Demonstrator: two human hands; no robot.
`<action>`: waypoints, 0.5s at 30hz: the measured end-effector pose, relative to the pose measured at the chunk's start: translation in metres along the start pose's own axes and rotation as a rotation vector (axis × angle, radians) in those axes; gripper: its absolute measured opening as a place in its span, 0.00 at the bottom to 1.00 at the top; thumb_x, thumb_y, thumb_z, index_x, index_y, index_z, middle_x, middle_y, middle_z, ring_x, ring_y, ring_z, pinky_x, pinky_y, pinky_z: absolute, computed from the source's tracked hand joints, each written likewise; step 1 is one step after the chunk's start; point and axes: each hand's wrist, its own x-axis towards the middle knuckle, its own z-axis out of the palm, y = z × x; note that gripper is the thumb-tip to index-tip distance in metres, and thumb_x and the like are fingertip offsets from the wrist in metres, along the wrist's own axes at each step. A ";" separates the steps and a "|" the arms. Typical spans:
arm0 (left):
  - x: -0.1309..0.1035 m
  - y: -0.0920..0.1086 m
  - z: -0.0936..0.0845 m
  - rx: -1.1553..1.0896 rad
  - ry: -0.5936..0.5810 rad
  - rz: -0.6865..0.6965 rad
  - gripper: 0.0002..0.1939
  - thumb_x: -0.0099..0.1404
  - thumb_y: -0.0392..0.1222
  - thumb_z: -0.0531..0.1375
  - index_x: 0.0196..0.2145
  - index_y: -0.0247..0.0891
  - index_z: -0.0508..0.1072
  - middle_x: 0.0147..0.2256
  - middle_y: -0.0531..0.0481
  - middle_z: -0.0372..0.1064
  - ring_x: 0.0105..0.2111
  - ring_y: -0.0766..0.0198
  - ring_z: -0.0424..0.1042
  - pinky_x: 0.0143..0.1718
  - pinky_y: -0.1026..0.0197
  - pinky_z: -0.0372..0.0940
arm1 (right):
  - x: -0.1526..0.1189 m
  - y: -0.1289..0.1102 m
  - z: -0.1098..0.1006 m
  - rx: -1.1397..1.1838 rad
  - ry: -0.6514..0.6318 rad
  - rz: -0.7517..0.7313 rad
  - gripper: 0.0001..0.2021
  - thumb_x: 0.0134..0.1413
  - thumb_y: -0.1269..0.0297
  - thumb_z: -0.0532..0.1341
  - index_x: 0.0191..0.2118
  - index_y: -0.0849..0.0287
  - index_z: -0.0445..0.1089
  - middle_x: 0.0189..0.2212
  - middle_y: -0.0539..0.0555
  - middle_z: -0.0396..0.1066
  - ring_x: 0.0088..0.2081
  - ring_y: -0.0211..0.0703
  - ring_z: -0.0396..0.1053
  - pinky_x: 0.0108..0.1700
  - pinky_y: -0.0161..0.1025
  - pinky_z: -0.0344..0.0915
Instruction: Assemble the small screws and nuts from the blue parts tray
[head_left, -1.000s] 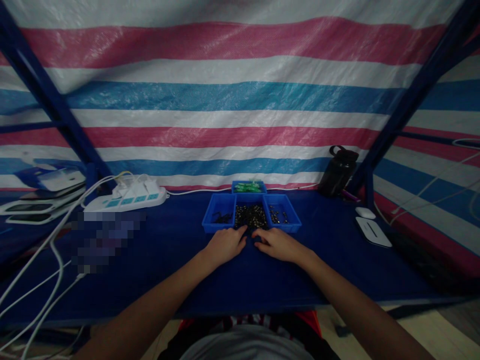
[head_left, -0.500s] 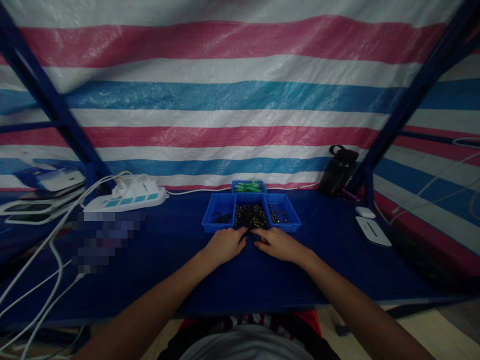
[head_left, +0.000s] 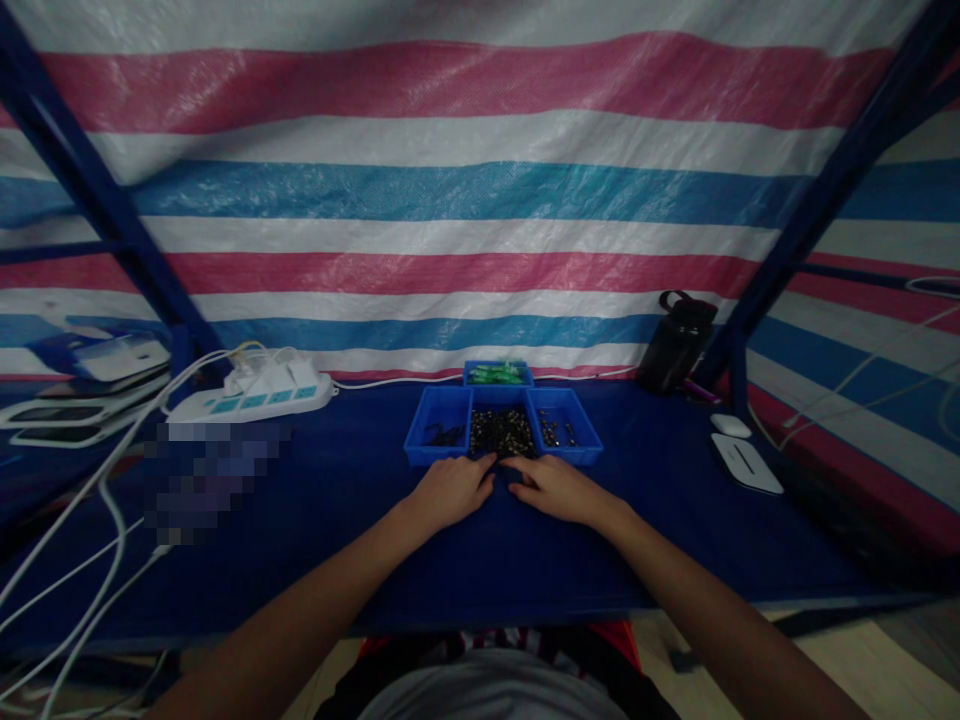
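Note:
My left hand and my right hand rest at the front edge of the middle blue bin, index fingertips close together at its rim. Each hand has its thumb apart from the index finger, and nothing shows between them. Many small dark and brassy parts fill that bin. In the left bin lie a few black pieces. The right bin holds small metal parts. Behind them a smaller bin has green packets.
A white power strip with cables lies at the back left, beside stacked devices. At the back right stands a black bottle. A white box and a small white case lie on the blue table.

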 end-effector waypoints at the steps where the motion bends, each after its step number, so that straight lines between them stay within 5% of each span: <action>1: 0.000 0.000 0.000 -0.004 -0.003 0.005 0.19 0.69 0.46 0.48 0.55 0.42 0.64 0.38 0.42 0.74 0.37 0.49 0.75 0.34 0.54 0.67 | 0.000 0.000 0.000 0.002 -0.003 -0.001 0.17 0.59 0.65 0.57 0.54 0.57 0.64 0.28 0.51 0.74 0.30 0.40 0.70 0.31 0.33 0.54; 7: 0.001 0.000 -0.003 -0.010 -0.027 0.012 0.13 0.69 0.45 0.49 0.46 0.41 0.68 0.33 0.45 0.73 0.36 0.51 0.75 0.33 0.58 0.67 | 0.000 -0.001 -0.001 -0.005 -0.015 0.006 0.12 0.59 0.65 0.57 0.48 0.58 0.67 0.26 0.50 0.72 0.28 0.38 0.68 0.30 0.33 0.53; 15: 0.002 0.001 -0.004 0.011 -0.046 0.042 0.11 0.70 0.43 0.47 0.42 0.42 0.68 0.32 0.47 0.73 0.34 0.55 0.75 0.35 0.59 0.67 | -0.001 -0.002 -0.002 -0.004 -0.007 0.018 0.16 0.59 0.64 0.57 0.52 0.58 0.65 0.27 0.51 0.73 0.29 0.39 0.69 0.31 0.33 0.54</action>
